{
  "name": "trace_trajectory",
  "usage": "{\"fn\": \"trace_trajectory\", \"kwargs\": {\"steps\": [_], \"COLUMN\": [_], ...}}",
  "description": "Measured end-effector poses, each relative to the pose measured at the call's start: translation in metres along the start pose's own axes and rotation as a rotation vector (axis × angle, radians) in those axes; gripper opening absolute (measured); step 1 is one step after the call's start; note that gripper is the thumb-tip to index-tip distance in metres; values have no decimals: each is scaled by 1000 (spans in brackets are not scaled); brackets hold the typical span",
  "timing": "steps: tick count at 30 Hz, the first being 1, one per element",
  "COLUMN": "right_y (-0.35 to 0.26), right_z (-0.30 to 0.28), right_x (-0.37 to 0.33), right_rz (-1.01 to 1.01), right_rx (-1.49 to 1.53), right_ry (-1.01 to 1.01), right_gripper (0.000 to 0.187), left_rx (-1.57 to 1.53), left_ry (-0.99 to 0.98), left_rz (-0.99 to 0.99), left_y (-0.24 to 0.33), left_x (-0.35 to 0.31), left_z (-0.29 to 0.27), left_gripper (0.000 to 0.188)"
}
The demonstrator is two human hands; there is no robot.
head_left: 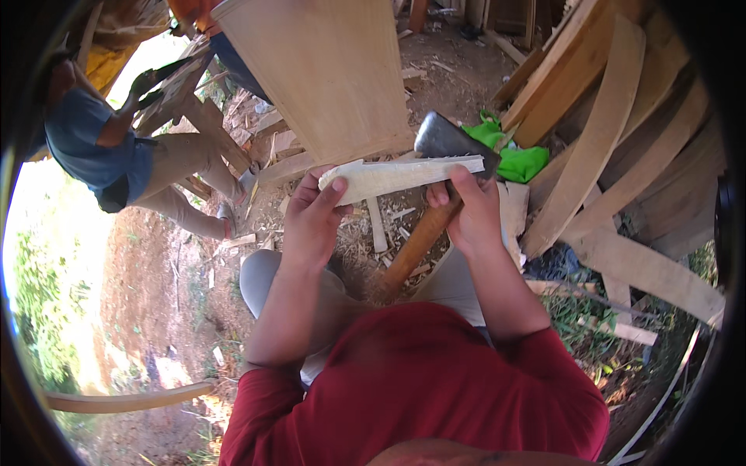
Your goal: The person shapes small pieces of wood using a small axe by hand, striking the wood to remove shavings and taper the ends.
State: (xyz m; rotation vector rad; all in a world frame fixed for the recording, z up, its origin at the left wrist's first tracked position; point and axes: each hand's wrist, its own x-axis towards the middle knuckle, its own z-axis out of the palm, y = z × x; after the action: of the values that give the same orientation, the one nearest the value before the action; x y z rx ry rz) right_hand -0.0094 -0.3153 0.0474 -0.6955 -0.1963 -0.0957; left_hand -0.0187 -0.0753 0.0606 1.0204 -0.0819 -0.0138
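A pale, rough-cut piece of wood lies crosswise before me, wide at its left end and narrower at its right. The fingers and thumb of my left hand are closed on the wide end. With the thumb of my right hand I press on the narrow end. That same hand also has a hatchet in its fingers, its brown wooden handle slanting down toward my lap. The dark metal hatchet head shows behind the wood piece. Part of the handle is hidden behind my right hand.
A large smooth wooden panel stands ahead. Curved planks lean at the right, near a green bag. Wood chips litter the ground. At the left, a person in a blue shirt stands; another curved strip lies lower left.
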Motion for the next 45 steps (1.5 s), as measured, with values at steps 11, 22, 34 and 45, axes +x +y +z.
{"fn": "trace_trajectory", "kwargs": {"steps": [11, 22, 34, 45], "right_y": [48, 67, 78, 81], "right_z": [8, 32, 51, 41], "right_x": [33, 37, 25, 16], "right_rz": [231, -33, -248, -260], "right_rx": [-201, -825, -1048, -1155], "right_ry": [42, 59, -175, -259], "right_gripper": [24, 46, 69, 67], "left_rx": [130, -16, -99, -177], "left_ry": [-105, -67, -139, -157], "left_rz": [286, 131, 224, 177], "left_y": [26, 19, 30, 30], "left_x": [52, 51, 34, 28], "left_z": [-78, -134, -142, -140], "left_gripper": [32, 52, 75, 83]}}
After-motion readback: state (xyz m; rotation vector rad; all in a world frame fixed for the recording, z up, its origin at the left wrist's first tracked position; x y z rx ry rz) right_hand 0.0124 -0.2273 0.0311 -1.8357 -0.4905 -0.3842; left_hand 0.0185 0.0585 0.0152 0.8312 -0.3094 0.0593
